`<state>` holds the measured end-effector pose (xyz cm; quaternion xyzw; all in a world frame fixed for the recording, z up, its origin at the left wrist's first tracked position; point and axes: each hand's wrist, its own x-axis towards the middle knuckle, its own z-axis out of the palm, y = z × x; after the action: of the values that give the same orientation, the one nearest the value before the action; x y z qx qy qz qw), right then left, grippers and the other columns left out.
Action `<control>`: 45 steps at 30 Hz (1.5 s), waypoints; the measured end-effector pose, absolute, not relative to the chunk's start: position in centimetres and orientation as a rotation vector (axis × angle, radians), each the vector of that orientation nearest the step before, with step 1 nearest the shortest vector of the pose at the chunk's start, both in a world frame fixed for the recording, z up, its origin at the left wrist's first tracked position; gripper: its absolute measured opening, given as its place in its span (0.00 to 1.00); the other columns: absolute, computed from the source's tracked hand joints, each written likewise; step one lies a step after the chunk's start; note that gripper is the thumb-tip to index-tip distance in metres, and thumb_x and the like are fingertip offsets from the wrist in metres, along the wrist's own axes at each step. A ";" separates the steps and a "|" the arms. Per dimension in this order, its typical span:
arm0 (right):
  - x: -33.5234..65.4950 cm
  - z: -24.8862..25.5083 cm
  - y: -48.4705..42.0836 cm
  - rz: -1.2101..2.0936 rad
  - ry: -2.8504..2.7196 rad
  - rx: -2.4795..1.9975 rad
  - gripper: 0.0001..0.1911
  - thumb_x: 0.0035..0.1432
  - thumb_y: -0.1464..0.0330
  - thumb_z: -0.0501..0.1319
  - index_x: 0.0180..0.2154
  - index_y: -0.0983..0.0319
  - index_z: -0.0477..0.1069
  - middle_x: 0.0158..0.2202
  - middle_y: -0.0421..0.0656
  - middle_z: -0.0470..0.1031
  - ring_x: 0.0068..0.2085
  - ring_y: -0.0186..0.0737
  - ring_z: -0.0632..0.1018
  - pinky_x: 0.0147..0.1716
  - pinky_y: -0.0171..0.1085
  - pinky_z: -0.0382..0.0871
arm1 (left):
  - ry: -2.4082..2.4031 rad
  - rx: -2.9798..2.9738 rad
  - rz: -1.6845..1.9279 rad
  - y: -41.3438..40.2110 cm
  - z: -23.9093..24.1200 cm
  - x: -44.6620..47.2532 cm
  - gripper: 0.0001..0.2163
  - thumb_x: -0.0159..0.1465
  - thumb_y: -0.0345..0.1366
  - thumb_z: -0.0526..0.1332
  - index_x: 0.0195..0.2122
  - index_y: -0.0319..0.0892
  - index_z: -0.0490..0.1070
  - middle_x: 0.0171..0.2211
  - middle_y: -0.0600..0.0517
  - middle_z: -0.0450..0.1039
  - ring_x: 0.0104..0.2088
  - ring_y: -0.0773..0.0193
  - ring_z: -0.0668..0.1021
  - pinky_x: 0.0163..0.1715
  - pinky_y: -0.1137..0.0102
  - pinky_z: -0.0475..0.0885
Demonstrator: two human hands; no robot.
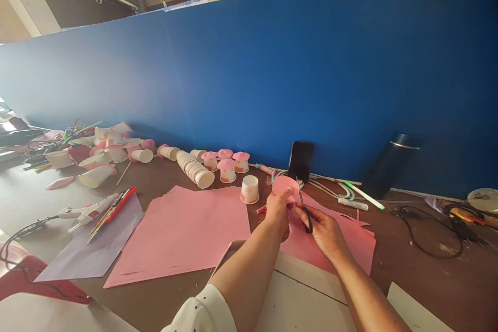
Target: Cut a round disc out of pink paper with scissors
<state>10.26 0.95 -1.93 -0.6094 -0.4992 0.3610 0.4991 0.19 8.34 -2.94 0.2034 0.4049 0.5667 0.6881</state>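
My left hand (pixel 278 211) pinches a round pink paper disc (pixel 284 185) and holds it up above the table. My right hand (pixel 324 229) grips black-handled scissors (pixel 304 208), whose blades point up at the disc's right edge. Both hands hover over pink paper sheets (pixel 187 231) spread on the brown table (pixel 428 275). An upside-down white paper cup (pixel 249 189) stands just left of the disc.
Small cups with pink roofs (pixel 227 163) and a lying stack of cups (pixel 194 168) line the blue wall. A phone (pixel 301 161) leans on it. A glue gun (pixel 87 212), a red cutter (pixel 116 205), loose cups (pixel 101 158), cables (pixel 424 238) and a dark flask (pixel 391 166) lie around.
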 end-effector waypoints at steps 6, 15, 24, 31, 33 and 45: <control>10.3 -2.0 0.9 0.846 -1.227 -1.487 0.27 0.48 0.44 0.70 0.37 0.59 0.86 0.21 0.38 0.72 0.27 0.40 0.72 0.30 0.36 0.65 | 0.926 0.464 1.248 8.5 -3.3 0.3 0.20 0.53 0.44 0.74 0.39 0.40 0.70 0.24 0.55 0.65 0.24 0.65 0.69 0.27 0.68 0.66; 10.3 -1.9 1.0 0.855 -1.228 -1.490 0.28 0.47 0.43 0.70 0.35 0.60 0.86 0.21 0.37 0.71 0.27 0.39 0.71 0.30 0.36 0.63 | 0.923 0.453 1.256 8.7 -3.2 0.3 0.18 0.51 0.42 0.75 0.34 0.40 0.70 0.23 0.57 0.62 0.23 0.67 0.68 0.28 0.70 0.66; 10.4 -1.9 1.0 0.910 -1.160 -1.507 0.32 0.44 0.44 0.72 0.43 0.61 0.86 0.20 0.37 0.73 0.28 0.40 0.72 0.31 0.37 0.64 | 0.926 0.422 1.265 8.5 -2.7 0.3 0.17 0.52 0.40 0.76 0.31 0.41 0.69 0.24 0.56 0.64 0.25 0.67 0.69 0.31 0.70 0.67; 10.4 -1.7 0.9 0.901 -1.175 -1.510 0.32 0.43 0.43 0.72 0.41 0.61 0.87 0.20 0.38 0.73 0.27 0.40 0.72 0.30 0.36 0.65 | 0.935 0.413 1.267 8.3 -2.3 0.1 0.16 0.52 0.38 0.75 0.31 0.41 0.69 0.23 0.57 0.63 0.23 0.69 0.66 0.29 0.71 0.65; 10.5 -1.8 0.9 0.895 -1.178 -1.522 0.33 0.43 0.42 0.72 0.41 0.61 0.87 0.20 0.38 0.73 0.27 0.40 0.72 0.29 0.36 0.64 | 0.930 0.425 1.269 8.3 -2.4 0.1 0.16 0.51 0.39 0.75 0.32 0.41 0.69 0.24 0.56 0.64 0.24 0.68 0.68 0.30 0.71 0.66; 10.5 -1.6 0.7 0.907 -1.175 -1.589 0.36 0.43 0.41 0.70 0.43 0.62 0.85 0.20 0.38 0.73 0.26 0.40 0.71 0.26 0.37 0.60 | 0.966 0.390 1.254 8.2 -1.8 0.0 0.11 0.56 0.36 0.72 0.34 0.40 0.71 0.29 0.54 0.67 0.28 0.68 0.70 0.35 0.71 0.69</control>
<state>10.55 0.74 -1.60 -0.6470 -0.4785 0.3692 0.4649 -0.03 8.19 -1.85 0.1742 0.4312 0.5597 0.6859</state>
